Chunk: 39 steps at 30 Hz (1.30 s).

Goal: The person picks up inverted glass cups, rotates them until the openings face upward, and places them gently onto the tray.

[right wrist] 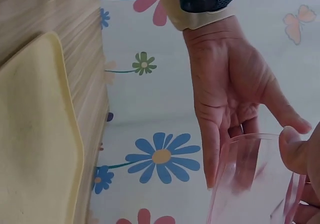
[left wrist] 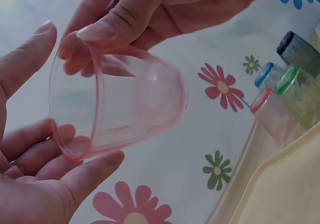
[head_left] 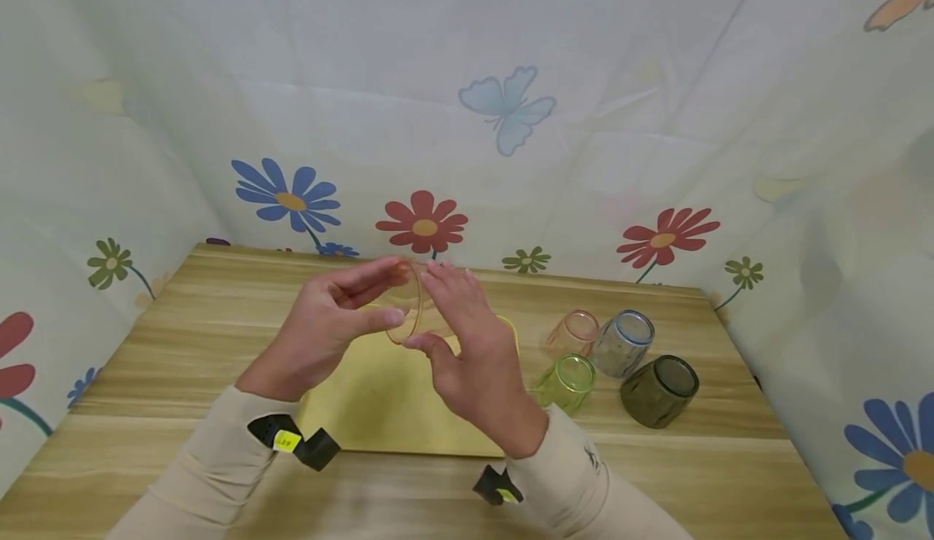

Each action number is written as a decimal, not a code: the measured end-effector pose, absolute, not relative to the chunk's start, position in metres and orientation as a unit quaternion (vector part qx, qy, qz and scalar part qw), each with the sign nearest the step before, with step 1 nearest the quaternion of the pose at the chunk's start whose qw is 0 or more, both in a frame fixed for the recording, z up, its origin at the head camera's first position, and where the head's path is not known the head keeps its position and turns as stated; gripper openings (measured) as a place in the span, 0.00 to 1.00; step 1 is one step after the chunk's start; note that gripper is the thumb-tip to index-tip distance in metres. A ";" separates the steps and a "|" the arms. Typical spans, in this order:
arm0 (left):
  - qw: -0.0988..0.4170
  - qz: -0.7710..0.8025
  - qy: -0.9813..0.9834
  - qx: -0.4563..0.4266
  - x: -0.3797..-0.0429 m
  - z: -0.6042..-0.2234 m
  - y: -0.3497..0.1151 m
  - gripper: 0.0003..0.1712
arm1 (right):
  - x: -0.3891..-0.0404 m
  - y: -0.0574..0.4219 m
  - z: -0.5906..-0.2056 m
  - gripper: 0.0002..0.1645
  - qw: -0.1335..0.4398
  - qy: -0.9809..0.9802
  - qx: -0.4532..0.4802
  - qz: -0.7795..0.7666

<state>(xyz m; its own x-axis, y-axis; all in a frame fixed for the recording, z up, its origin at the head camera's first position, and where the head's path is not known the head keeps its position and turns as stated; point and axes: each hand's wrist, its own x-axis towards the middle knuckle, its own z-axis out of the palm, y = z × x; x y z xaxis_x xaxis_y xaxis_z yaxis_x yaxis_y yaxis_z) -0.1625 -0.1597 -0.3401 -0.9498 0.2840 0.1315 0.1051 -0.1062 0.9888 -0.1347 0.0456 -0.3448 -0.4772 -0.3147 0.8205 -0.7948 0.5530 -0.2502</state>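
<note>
Between my two hands, raised above the tray, is a clear pink tumbler, tilted onto its side. My left hand has its fingers curled at the tumbler, and its thumb tip overlaps the rim in the head view. In the left wrist view the left fingers touch the lower rim while the thumb stands off the rim. Opposite it, my right hand holds the tumbler with thumb near the rim and fingers on the far side. Part of those fingers shows through the clear wall. The yellow tray lies flat below both hands.
Upside down at the right stand a pink tumbler, a blue-rimmed tumbler, a green tumbler and a dark grey tumbler, close together. The wooden table meets a flower-printed cloth at its back edge.
</note>
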 end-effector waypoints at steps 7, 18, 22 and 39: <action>0.070 0.818 0.546 0.166 -0.161 -0.346 -0.155 0.37 | -0.139 0.046 -0.345 0.42 0.308 -0.763 0.302 0.481; 0.056 0.818 0.540 0.188 -0.159 -0.356 -0.141 0.46 | -0.139 0.051 -0.344 0.36 0.156 -0.687 0.214 0.677; 0.038 0.810 0.564 0.158 -0.157 -0.354 -0.136 0.45 | -0.139 0.052 -0.343 0.35 0.121 -0.676 0.204 0.698; 0.003 0.774 0.620 0.128 -0.150 -0.350 -0.138 0.44 | -0.141 0.048 -0.345 0.34 0.077 -0.654 0.202 0.725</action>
